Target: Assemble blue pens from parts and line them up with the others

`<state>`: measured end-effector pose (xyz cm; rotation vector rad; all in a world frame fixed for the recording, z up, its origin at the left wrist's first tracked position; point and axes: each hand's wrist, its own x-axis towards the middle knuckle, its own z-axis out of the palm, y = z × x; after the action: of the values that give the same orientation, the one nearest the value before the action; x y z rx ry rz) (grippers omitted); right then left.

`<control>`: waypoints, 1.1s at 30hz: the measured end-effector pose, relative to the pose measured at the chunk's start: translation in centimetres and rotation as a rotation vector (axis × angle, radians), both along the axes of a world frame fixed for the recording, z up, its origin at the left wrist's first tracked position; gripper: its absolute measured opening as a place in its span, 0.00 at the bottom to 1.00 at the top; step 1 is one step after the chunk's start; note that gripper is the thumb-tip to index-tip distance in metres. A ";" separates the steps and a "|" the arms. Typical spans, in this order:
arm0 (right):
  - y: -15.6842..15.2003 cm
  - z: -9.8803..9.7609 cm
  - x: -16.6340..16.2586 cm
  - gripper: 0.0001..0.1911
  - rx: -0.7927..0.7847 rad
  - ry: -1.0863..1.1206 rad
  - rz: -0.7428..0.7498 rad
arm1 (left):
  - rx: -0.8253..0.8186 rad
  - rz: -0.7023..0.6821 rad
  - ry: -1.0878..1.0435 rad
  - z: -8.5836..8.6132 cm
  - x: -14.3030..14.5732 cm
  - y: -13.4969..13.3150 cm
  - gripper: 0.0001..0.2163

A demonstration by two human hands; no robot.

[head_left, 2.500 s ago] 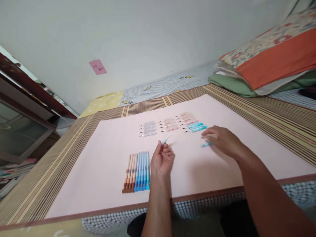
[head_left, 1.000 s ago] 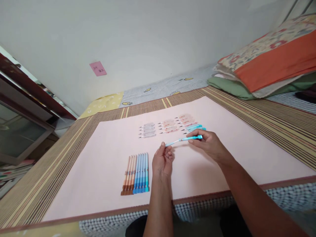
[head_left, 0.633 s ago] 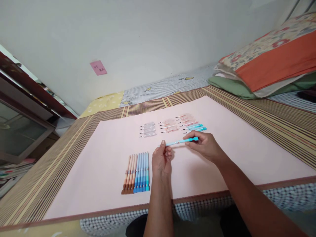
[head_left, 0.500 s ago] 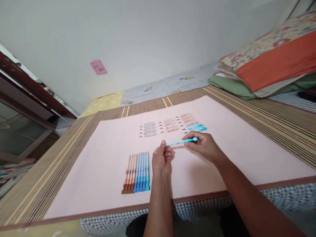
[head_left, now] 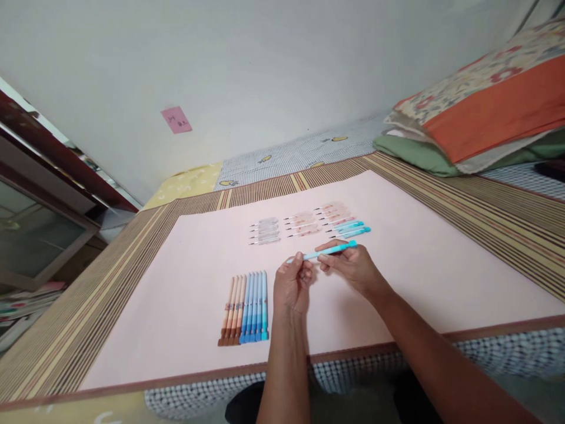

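Between my hands, above the pale pink sheet (head_left: 159,294), a light-blue pen (head_left: 329,252) with a turquoise end lies almost level. My left hand (head_left: 293,282) pinches its pale end between thumb and fingers. Closed on its middle and turquoise part is my right hand (head_left: 348,265). To the left of my left wrist, a neat row of assembled pens (head_left: 242,309) runs from brown and peach to blue and turquoise. Beyond my hands lie clear pen parts with dark tips (head_left: 265,231), pinkish ones (head_left: 302,225), and two turquoise-ended parts (head_left: 355,230).
A striped mat (head_left: 145,247) lies under the sheet. Folded bedding with an orange band (head_left: 498,129) is piled at the back right. A pink note (head_left: 176,119) is stuck to the wall, and a glass-fronted cabinet (head_left: 35,229) stands at the left.
My right hand has slid left along the pen, closer to my left hand. The pen's turquoise end has risen slightly and shifted right. The laid-out rows look the same.
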<state>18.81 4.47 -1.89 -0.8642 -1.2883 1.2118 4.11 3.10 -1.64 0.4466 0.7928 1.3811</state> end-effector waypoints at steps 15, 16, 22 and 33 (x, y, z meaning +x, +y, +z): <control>-0.1 -0.3 -1.6 0.22 -0.193 0.065 -0.254 | 0.082 -0.073 0.065 0.8 0.4 -0.7 0.21; -0.1 -0.2 -1.6 0.22 -0.186 0.043 -0.270 | 0.044 -0.071 0.097 0.7 0.4 -0.6 0.21; -0.1 -0.4 -1.4 0.22 -0.177 -0.003 -0.315 | 0.105 -0.029 0.354 0.2 0.2 -0.4 0.17; -0.1 0.0 -1.4 0.22 -0.214 0.067 -0.309 | 0.079 -0.097 0.348 0.5 0.8 -0.7 0.21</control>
<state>17.44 4.37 -1.92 -1.1225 -0.9408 1.1313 4.92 2.37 -1.10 0.7916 0.9868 1.2631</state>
